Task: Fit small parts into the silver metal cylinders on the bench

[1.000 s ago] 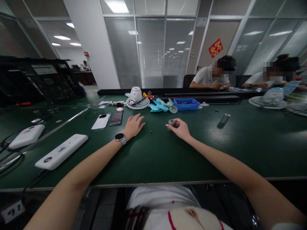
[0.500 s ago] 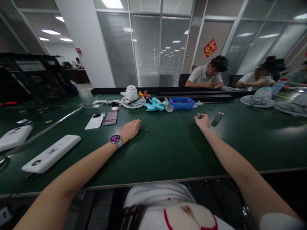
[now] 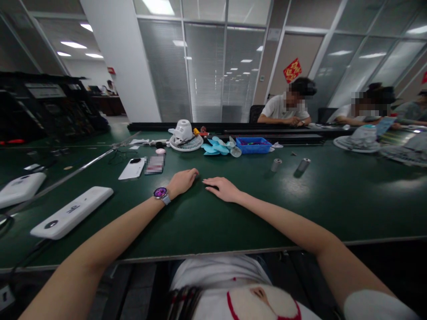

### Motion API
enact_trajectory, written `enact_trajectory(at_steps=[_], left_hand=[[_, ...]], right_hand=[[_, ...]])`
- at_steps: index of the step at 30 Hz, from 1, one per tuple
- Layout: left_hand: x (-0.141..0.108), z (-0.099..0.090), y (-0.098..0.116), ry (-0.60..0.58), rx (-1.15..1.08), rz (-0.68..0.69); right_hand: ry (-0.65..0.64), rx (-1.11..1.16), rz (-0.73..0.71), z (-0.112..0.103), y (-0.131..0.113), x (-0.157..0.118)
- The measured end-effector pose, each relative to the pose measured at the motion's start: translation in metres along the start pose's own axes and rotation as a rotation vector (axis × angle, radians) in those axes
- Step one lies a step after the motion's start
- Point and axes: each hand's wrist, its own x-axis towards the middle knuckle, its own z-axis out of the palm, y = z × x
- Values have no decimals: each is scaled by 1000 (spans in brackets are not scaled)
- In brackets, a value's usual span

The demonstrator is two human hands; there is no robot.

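My left hand (image 3: 183,181) rests on the green table (image 3: 253,222) with its fingers curled in. Whatever those fingers may hold is hidden. Just to its right, my right hand (image 3: 223,188) lies low over the tabletop, fingers stretched toward the left hand and thumb apart. Nothing shows in its grasp, though the spot under its fingertips is covered. Farther right stand two small metal cylinders, a nearer-to-hand one (image 3: 276,165) and another (image 3: 304,165) beside it, both upright and out of reach of either hand.
A white fan housing with its grille (image 3: 186,141), light-blue fan blades (image 3: 216,146) and a blue bin (image 3: 253,146) line the back. Left are a phone (image 3: 132,169), a card (image 3: 155,164) and a long white device (image 3: 72,212). A co-worker (image 3: 287,109) sits across.
My right hand has let go of a metal cylinder, which now stands on the table, and has moved left beside my left hand. The small dark piece there is now hidden.
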Motion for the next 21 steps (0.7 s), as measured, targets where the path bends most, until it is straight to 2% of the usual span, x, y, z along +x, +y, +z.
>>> enact_trajectory(at_steps=[7, 11, 14, 18, 21], left_hand=[[2, 2, -1, -10, -11, 3], [2, 3, -3, -15, -5, -1], [1, 2, -3, -21, -12, 2], [1, 1, -3, -26, -31, 8], [1, 1, -3, -26, -37, 1]], right_hand=[[128, 34, 144, -1, 6, -1], [204, 0, 145, -11, 6, -4], [388, -165, 175, -46, 27, -21], [650, -474, 425, -107, 85, -59], [661, -540, 625, -134, 125, -83]])
